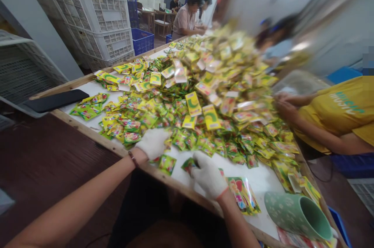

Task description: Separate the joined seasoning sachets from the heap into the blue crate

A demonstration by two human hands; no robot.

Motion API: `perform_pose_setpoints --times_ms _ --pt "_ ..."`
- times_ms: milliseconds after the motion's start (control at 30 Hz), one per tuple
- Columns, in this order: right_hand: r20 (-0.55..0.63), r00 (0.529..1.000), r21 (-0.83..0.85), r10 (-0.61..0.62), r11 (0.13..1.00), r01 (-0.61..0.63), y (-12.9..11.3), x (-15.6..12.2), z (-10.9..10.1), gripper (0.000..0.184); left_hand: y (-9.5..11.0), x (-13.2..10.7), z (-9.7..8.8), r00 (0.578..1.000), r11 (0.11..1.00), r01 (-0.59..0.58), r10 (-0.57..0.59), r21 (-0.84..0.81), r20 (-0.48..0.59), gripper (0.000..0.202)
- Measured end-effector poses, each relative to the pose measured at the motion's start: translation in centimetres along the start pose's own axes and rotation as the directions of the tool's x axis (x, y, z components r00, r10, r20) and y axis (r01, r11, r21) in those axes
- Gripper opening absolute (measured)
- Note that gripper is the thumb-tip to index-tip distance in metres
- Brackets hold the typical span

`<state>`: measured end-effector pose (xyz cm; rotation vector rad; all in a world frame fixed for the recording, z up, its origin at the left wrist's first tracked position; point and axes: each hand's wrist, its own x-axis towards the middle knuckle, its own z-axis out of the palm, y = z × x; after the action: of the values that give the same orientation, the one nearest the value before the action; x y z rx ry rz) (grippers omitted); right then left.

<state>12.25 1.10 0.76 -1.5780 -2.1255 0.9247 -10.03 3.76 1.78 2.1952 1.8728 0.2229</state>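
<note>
Both my hands wear white knit gloves. My left hand [152,143] rests closed at the near edge of a big heap of small yellow-green sachets [204,96] on a white-topped table [260,179] and seems to gather some; what it holds is hidden. My right hand [208,176] lies on the table top, its fingers pinched on a small green sachet [187,164]. One loose sachet [167,163] lies between my hands. A flat stack of larger packets [243,195] lies just right of my right wrist.
A green mug [298,215] lies on its side at the near right corner. A person in a yellow shirt [341,113] works at the right side, other people at the far end. A black phone [55,100] lies at the left; white crates [96,10] are stacked behind.
</note>
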Motion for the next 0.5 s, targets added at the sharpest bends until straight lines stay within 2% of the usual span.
perform_pose_setpoints --times_ms 33,100,167,233,300,400,500 --pt "-0.013 1.000 0.144 0.023 0.989 -0.021 0.0 -0.1 -0.1 0.007 0.0 0.0 -0.3 1.000 1.000 0.011 -0.011 -0.014 -0.008 0.010" --pt "-0.014 0.998 0.418 0.061 0.907 -0.050 -0.2 -0.2 -0.3 0.008 0.3 -0.2 -1.0 0.997 0.989 0.059 -0.064 -0.134 -0.035 0.014" --pt "0.007 0.996 0.606 0.093 0.792 -0.078 -0.7 -0.2 -0.4 0.013 0.8 -0.6 -1.3 0.994 0.903 0.081 -0.107 -0.423 -0.037 0.017" --pt "0.010 0.993 0.717 0.120 0.691 -0.091 -1.3 0.0 -0.2 0.021 1.7 -1.1 -1.1 0.994 0.684 0.079 -0.111 -0.726 0.003 0.022" --pt "0.001 0.986 0.782 0.164 0.614 -0.103 -1.8 0.2 0.3 0.029 2.8 -1.8 -0.2 0.992 0.452 0.096 -0.121 -0.887 0.046 0.029" --pt "0.006 0.962 0.802 0.273 0.573 -0.168 -2.1 0.6 1.3 0.036 4.5 -2.8 1.9 0.975 0.184 0.133 -0.201 -0.974 0.096 0.035" --pt "-0.032 0.949 0.755 0.314 0.630 -0.183 -2.1 0.7 1.9 0.036 6.0 -3.4 3.2 0.954 -0.037 0.162 -0.250 -0.986 0.166 0.034"
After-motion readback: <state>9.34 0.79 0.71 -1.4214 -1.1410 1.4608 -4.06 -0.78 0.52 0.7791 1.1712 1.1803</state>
